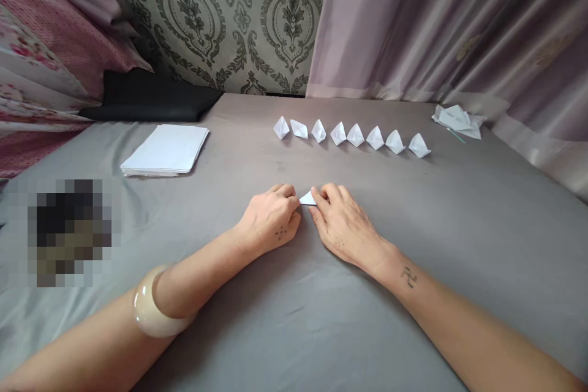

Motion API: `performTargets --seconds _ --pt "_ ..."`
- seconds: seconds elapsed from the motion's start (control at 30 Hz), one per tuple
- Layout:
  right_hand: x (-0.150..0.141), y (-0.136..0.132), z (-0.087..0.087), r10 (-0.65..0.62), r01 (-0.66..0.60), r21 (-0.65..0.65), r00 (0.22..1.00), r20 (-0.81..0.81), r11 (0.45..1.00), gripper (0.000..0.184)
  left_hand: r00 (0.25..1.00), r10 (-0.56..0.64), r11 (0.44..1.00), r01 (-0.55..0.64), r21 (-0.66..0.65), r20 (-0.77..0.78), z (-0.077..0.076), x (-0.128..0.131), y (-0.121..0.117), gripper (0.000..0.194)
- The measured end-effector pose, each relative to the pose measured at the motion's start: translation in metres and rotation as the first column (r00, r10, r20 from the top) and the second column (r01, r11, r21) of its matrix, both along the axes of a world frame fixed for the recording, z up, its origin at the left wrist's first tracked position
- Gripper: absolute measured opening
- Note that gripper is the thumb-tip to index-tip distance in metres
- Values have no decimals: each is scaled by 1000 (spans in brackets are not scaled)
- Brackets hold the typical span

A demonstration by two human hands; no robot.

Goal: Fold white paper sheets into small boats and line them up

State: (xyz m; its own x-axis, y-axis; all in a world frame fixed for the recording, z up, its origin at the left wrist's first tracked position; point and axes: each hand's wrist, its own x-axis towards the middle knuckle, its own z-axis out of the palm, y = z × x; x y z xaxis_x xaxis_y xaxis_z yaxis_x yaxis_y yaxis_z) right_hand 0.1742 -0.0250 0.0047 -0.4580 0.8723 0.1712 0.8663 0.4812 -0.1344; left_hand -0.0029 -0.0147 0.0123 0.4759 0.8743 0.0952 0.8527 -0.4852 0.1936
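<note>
A small folded piece of white paper, triangular where it shows, is held between my two hands on the grey cloth surface. My left hand pinches its left corner with curled fingers. On the other side, my right hand grips the right part between thumb and fingers, covering much of it. Beyond the hands stands a row of several folded white paper boats, spread from the middle to the right.
A stack of white paper sheets lies at the left. Crumpled white paper and a thin green stick are at the far right. Black cloth lies at the back left. Curtains hang behind. A blurred patch hides something at left.
</note>
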Motion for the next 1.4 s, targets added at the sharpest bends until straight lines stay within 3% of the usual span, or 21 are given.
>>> performTargets --seconds 0.33,0.47,0.63,0.77,0.93,1.13,1.27,1.4 --pt "12 -24 15 33 -33 -37 999 15 999 29 998 23 1000 -24 17 59 -1 1 -2 24" --pt "19 -18 9 -12 5 -38 986 -165 999 28 984 58 998 -56 -21 166 -6 1 3 21" --pt "22 -1 -6 -144 128 -66 896 -419 990 18 938 133 987 -97 -126 319 -12 2 12 21" --pt "20 3 -10 -140 114 -89 915 -377 989 26 924 141 981 -83 -174 355 -13 2 14 24" --pt "20 3 -9 -103 59 -118 908 -407 991 15 898 127 979 -45 -200 420 -10 3 13 16" --pt "23 4 -11 -136 37 -181 809 -572 983 11 849 68 979 44 -200 524 -4 5 9 13" --pt "21 3 -11 -202 6 -262 655 -728 965 12 800 53 979 76 -189 597 -4 5 8 12" --pt "19 3 -10 -224 -22 -269 492 -842 963 17 740 134 959 72 -276 659 -6 6 7 15"
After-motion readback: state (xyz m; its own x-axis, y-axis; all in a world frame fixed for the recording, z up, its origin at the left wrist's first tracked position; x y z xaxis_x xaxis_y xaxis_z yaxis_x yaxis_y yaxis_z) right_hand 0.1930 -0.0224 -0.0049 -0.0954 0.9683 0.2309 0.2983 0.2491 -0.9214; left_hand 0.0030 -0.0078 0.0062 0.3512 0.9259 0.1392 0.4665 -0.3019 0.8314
